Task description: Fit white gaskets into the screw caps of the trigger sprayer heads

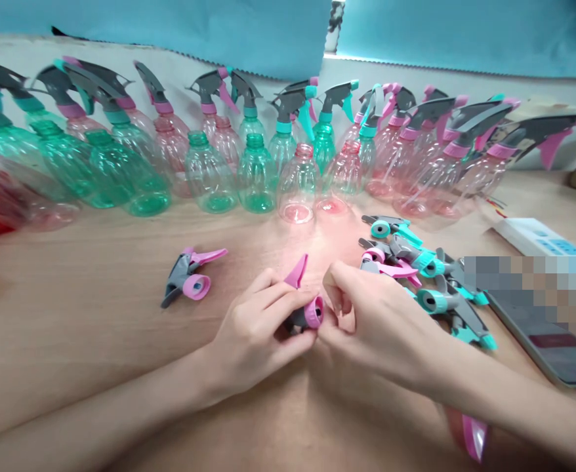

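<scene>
In the head view, the left hand (256, 324) grasps a grey-and-pink spray head (313, 313) low over the table (96, 275), in front of the person. Its thumb lies below the grey body and its fingers above, so that the pink collar faces right and the pink trigger (296, 271) sticks up past the knuckles. The right hand (384, 321) is curled, its thumb and fingertips right at the collar's open end; whether they pinch something small I cannot tell.

Left of the hands, a second head (197, 286) lies alone on the wood, also grey and pink. Beyond the right hand is a loose pile (433, 301) of heads, mostly grey and teal, with some pink among them. Beside the pile lies a phone (544, 341), partly covered by a pixelated patch, and behind that a white box (538, 237). A pink tip (475, 436) shows below the right forearm.

Across the back stand clear green and pink bottles. Several at the front, such as a green one (257, 174) and a pink one (298, 183), have bare necks; many others behind and toward both ends wear heads. A blue sheet (248, 33) hangs above them.
</scene>
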`<state>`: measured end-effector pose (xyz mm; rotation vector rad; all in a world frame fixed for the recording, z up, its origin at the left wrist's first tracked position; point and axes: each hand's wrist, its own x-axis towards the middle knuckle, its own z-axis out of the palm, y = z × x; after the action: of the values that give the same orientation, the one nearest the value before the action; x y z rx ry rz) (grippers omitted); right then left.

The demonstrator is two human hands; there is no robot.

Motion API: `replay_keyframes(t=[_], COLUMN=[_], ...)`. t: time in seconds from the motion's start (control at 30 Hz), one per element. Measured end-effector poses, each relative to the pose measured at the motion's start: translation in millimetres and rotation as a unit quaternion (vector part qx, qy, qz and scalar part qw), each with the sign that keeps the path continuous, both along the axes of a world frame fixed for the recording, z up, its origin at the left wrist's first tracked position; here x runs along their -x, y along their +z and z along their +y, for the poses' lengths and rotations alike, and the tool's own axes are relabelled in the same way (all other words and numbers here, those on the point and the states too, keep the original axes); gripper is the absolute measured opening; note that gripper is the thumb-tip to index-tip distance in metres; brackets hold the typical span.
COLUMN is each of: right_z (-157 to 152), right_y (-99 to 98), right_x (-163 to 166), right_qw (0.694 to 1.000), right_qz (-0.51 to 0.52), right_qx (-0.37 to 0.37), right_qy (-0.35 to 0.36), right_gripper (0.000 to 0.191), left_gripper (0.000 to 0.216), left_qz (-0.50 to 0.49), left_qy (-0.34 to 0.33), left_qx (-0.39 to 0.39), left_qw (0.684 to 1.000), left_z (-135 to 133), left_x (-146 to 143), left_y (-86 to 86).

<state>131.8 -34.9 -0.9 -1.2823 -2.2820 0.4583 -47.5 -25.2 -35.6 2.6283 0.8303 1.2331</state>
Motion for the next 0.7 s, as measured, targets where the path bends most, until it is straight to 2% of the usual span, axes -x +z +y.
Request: replay_keyframes(t=[0.13,0.27,0.5,0.7], right_z=[8,11,12,10], right_y=[6.8,19.1,16.6,19.4], right_x=[-9,-14,-14,-14], right_qw=[0.991,0.981,0.974,0.974], right_qz=[0.032,0.075,0.092,0.107], right_qx=[0.109,0.150,0.191,0.193], right_qy=[0.070,0.100,0.082,0.057], right_gripper=[0.019,0.018,0.013,0.018], left_gripper=[0.025,0.026,0.023,0.025], left_qz=[-0.003,-0.006,-0.030,-0.007], left_qy=[-0.006,-0.020,-0.015,-0.015], left_qx=[0.012,0.028,0.072,0.064], left_qw=[1.000,0.999,0.997,0.998], left_z=[-1,0,3,4], left_x=[2,3,3,4], left_y=[-1.8,-1.7,2.0,0.8])
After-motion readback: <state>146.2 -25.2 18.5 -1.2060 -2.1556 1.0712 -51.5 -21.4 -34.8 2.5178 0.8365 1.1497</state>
